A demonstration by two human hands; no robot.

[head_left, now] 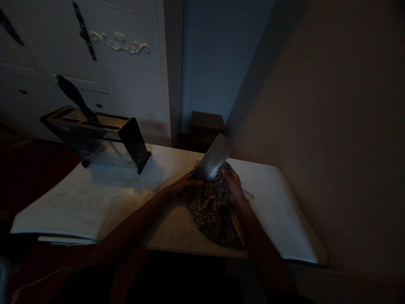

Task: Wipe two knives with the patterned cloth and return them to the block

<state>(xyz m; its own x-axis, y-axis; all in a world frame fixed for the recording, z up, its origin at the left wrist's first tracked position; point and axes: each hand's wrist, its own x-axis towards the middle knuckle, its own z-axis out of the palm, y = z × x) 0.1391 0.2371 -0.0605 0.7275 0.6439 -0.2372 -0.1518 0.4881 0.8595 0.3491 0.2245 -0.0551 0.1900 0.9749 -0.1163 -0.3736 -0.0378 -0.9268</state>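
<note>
A cleaver (212, 157) with a broad metal blade points up and away over the table. My left hand (186, 186) is closed at its near left end, where the handle is hidden by the fingers. On the blade's right edge, my right hand (233, 185) pinches the greyish part of a bunched cloth (210, 215), thumb on top. The cloth touches the blade and hangs down towards the table's near edge, showing a dark brown and tan pattern. Dim light hides the finer detail of both grips.
A knife block (91, 135) with one black-handled knife (74, 95) stands on the left of the white-covered table (63, 202). White cabinets (133, 93) rise behind it. A plain wall (332, 139) bounds the right side, and a small dark box (207, 121) sits beyond the table.
</note>
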